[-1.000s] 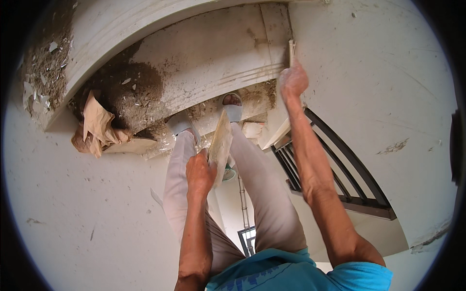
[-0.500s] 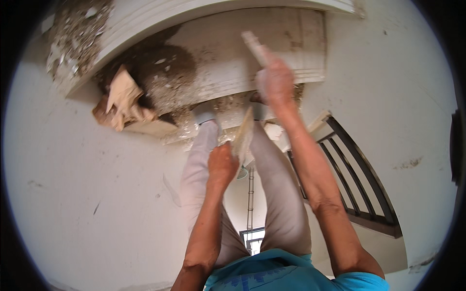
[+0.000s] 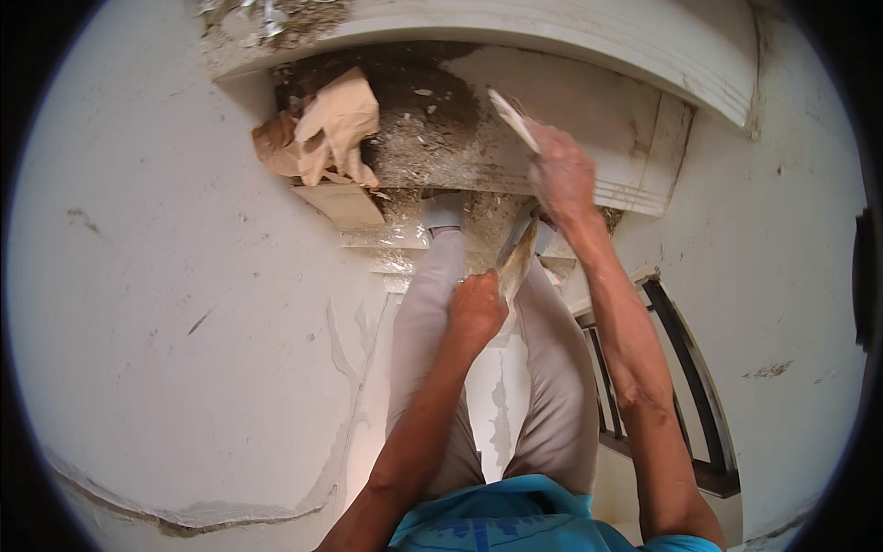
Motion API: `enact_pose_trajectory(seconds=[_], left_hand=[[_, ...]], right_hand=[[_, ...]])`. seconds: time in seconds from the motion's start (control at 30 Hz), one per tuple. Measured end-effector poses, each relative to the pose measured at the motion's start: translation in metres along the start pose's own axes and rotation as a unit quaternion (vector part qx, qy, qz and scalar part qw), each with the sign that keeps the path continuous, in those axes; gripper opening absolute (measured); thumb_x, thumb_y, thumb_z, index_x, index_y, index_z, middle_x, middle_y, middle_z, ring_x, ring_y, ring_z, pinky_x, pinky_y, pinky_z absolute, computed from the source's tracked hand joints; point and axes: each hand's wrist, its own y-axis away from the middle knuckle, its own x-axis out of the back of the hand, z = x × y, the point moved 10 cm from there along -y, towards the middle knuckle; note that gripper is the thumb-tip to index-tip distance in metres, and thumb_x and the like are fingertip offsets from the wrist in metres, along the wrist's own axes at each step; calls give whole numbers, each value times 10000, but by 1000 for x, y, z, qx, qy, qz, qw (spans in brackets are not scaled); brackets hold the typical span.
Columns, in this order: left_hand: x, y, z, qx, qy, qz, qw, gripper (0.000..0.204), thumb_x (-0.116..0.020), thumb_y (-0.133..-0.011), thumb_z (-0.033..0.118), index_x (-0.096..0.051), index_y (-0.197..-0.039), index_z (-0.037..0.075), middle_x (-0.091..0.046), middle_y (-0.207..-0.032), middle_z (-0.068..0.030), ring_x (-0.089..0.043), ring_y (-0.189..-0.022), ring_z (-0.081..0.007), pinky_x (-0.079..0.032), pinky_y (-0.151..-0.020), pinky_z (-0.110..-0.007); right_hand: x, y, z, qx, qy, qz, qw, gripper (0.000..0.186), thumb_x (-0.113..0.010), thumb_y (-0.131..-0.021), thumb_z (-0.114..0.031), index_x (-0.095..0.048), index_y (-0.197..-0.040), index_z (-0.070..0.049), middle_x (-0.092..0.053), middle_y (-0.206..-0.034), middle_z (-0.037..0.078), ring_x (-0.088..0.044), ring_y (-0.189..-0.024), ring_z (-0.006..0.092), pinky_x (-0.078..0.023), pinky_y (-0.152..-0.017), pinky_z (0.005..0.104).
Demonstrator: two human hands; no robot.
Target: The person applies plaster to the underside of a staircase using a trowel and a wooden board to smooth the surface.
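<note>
My left hand (image 3: 478, 308) is closed around a thin, flat, dirt-stained yellowish piece (image 3: 519, 258), seen nearly edge-on between my shins; its exact kind does not show. Farther forward and to the right, my right hand (image 3: 563, 179) grips a narrow pale flat tool (image 3: 512, 118) pointing up and left over the stair step (image 3: 543, 83). I cannot make out whether it is a brush or a scraper. A dark patch of loose dirt and pale chips (image 3: 418, 120) covers the left of this step. The hand is slightly blurred.
Crumpled brown paper (image 3: 340, 115) and a cardboard piece (image 3: 345, 204) lie at the step's left end. More rubble (image 3: 303, 20) sits on the higher step. My feet stand on a littered lower step (image 3: 395, 221). White walls flank the stairs; a dark railing (image 3: 685, 359) runs at right.
The view has shifted, so the steps and paper sit farther right in the picture. Both hands keep their holds; the tool in my right hand is turned more edge-on.
</note>
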Motion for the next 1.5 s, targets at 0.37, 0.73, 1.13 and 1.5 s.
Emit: enact_pose_trajectory(seconds=[0.37, 0.73, 1.13, 1.5], left_hand=[[92, 47, -9, 7, 127, 105, 986, 212, -677, -741, 107, -534, -796, -39, -594, -785, -293, -593, -813, -474, -453, -711, -522], [225, 100, -38, 46, 225, 152, 961, 218, -652, -853, 138, -603, -945, -54, -656, -838, -175, -629, -696, -239, -501, -589, -364], [195, 112, -52, 179, 662, 80, 723, 228, -654, -893, 158, -596, -1047, 1, -641, -955, -74, -604, -797, -159, -469, -601, -332], [246, 204, -48, 25, -67, 437, 897, 209, -659, -830, 99, -615, -1019, 19, -649, -884, -153, -630, -795, -325, -505, -683, -445]], right_hand=[[99, 59, 58, -156, -17, -78, 985, 439, -564, -737, 17, -639, -1157, -87, -654, -903, 237, -640, -834, 420, -502, -753, 457], [106, 109, 48, -181, -27, -134, 974, 376, -555, -735, -32, -619, -1105, -23, -618, -825, 283, -616, -799, 464, -494, -723, 453], [157, 175, 67, -182, -135, -69, 972, 167, -483, -741, -42, -567, -857, 44, -479, -628, 191, -454, -579, 299, -435, -595, 405], [159, 187, 94, -95, -93, -132, 982, 250, -498, -748, -69, -610, -956, 11, -588, -734, 253, -582, -721, 455, -467, -662, 472]])
